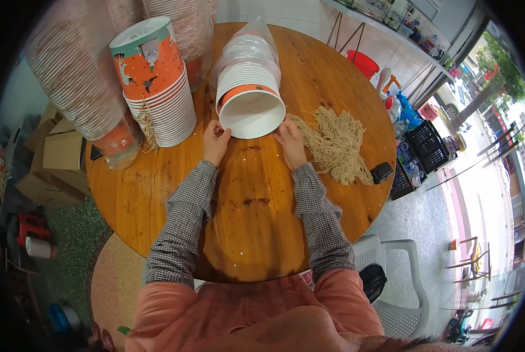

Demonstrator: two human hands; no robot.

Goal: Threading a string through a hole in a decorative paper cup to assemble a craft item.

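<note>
A nested stack of white paper buckets [252,114] lies on its side on the round wooden table, its open mouth facing me. Behind the rims, a clear plastic bag [247,50] covers the far part of the stack. My left hand [216,142] pinches the front bucket's rim at its lower left. At the lower right of the same rim, the closed fingers of my right hand [291,141] grip the edge; their tips are partly hidden. Beside my right hand lies a loose heap of tan string [338,144].
An upside-down stack of orange printed buckets [157,88] stands at left, string hanging on it. Tall bagged bucket stacks [75,70] rise behind it. A small black object [382,173] sits at the table's right edge. A white plastic chair [400,281] is close at my right.
</note>
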